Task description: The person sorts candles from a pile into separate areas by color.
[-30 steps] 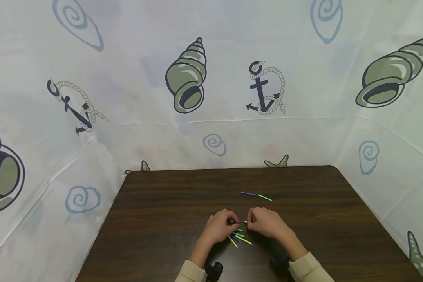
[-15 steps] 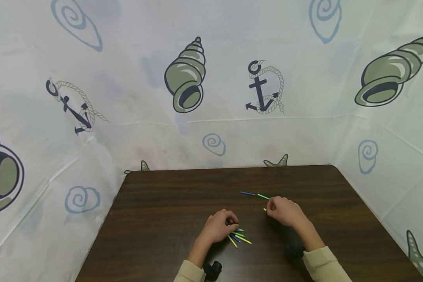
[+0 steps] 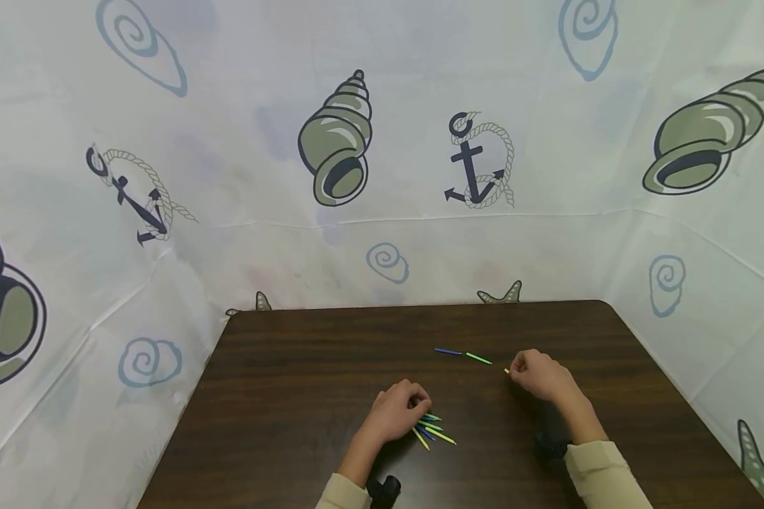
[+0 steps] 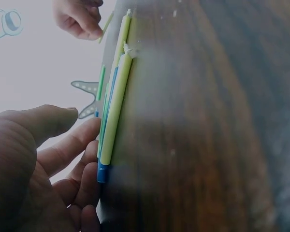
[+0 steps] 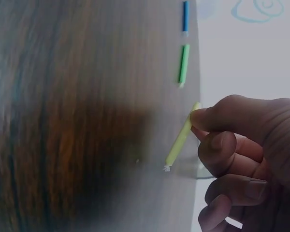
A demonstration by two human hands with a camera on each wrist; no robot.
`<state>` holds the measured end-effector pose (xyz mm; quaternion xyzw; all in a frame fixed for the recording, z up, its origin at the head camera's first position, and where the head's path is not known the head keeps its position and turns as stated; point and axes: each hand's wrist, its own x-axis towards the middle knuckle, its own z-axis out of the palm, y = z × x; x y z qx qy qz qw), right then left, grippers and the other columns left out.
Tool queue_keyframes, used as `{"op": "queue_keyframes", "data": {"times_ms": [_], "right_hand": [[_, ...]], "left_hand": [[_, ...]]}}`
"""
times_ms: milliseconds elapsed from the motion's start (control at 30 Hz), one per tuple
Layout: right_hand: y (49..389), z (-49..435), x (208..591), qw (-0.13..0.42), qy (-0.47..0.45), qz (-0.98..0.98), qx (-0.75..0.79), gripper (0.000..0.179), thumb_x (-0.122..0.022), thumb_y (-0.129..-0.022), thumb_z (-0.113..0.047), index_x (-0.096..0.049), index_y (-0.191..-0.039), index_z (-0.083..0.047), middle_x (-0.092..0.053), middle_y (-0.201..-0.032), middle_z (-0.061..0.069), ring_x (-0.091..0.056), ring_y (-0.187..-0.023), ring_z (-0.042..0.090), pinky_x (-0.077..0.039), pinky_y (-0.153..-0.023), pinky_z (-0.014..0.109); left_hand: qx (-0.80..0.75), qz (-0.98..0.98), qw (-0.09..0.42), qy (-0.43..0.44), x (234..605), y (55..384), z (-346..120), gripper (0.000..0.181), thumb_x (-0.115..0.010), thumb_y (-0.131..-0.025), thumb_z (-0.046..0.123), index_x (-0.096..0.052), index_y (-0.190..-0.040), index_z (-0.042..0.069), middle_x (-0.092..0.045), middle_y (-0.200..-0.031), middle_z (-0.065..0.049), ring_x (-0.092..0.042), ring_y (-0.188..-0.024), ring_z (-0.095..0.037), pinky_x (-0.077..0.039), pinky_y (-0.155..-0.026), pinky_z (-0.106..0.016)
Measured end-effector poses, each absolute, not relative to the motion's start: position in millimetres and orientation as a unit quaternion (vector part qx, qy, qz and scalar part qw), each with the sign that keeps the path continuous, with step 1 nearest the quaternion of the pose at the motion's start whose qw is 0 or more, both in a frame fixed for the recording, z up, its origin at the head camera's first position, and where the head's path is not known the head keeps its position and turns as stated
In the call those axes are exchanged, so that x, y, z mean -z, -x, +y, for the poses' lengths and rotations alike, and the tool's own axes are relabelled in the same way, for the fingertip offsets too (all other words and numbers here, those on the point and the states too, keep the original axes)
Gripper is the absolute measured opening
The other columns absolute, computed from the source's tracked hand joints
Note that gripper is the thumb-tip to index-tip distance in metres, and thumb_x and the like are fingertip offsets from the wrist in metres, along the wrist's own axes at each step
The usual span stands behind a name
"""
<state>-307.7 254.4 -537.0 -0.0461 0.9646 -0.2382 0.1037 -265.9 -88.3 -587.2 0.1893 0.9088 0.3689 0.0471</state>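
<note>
My right hand (image 3: 541, 375) pinches a yellow candle (image 5: 180, 142) between thumb and forefinger near the back right of the table. Its white wick points away from the fingertips in the right wrist view. To its left, a blue candle (image 3: 448, 351) and a green candle (image 3: 479, 358) lie end to end in a row. My left hand (image 3: 397, 410) rests beside a loose pile of yellow, green and blue candles (image 4: 117, 108), thumb apart from the loosely bent fingers. These fingers touch or nearly touch the pile and grip nothing. Part of the pile is hidden under that hand.
The dark wooden table (image 3: 293, 375) has rounded back corners. Behind it and at both sides hangs a white cloth (image 3: 248, 261) printed with shells and anchors. A black wrist device (image 3: 384, 489) sits under the left wrist.
The right hand has moved away from the pile, to the right and back, carrying the yellow candle past the green one. My left hand has stayed at the pile.
</note>
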Motion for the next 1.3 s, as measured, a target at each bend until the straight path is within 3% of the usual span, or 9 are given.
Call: {"op": "queue_keyframes", "data": {"times_ms": [433, 767, 1033, 1300], "right_hand": [[312, 258, 540, 0.102, 0.045, 0.968, 0.223, 0.009, -0.066, -0.105, -0.02, -0.07, -0.101, -0.013, -0.066, -0.089, 0.001, -0.056, -0.071, 0.019, -0.043, -0.063, 0.039], [313, 256, 541, 0.108, 0.028, 0.965, 0.238, 0.012, -0.068, -0.105, -0.023, -0.074, -0.103, -0.013, -0.071, -0.095, 0.002, -0.058, -0.074, 0.02, -0.046, -0.065, 0.04], [303, 236, 541, 0.066, 0.061, 0.97, 0.228, 0.012, -0.07, -0.104, -0.024, -0.076, -0.111, -0.015, -0.074, -0.104, 0.005, -0.064, -0.081, 0.019, -0.053, -0.069, 0.046], [279, 189, 546, 0.078, 0.123, 0.951, 0.271, 0.005, -0.073, -0.104, -0.024, -0.077, -0.102, -0.022, -0.069, -0.088, -0.007, -0.059, -0.072, 0.011, -0.049, -0.065, 0.036]], "left_hand": [[-0.362, 0.908, 0.076, -0.197, 573, 263, -90, 0.01, -0.07, -0.105, 0.034, -0.078, -0.105, 0.027, -0.062, -0.096, 0.012, -0.051, -0.081, -0.003, -0.035, -0.084, -0.034], [-0.383, 0.897, 0.067, -0.209, 585, 268, -93, 0.008, -0.07, -0.104, 0.031, -0.077, -0.104, 0.026, -0.061, -0.093, 0.015, -0.052, -0.078, -0.001, -0.036, -0.082, -0.034], [-0.379, 0.9, 0.072, -0.203, 584, 267, -93, 0.01, -0.07, -0.103, 0.017, -0.077, -0.103, 0.024, -0.062, -0.094, 0.013, -0.053, -0.08, -0.003, -0.037, -0.085, -0.037], [-0.388, 0.899, 0.074, -0.19, 590, 266, -91, 0.019, -0.064, -0.106, 0.015, -0.077, -0.102, 0.028, -0.064, -0.096, 0.013, -0.053, -0.079, -0.005, -0.038, -0.088, -0.042]]}}
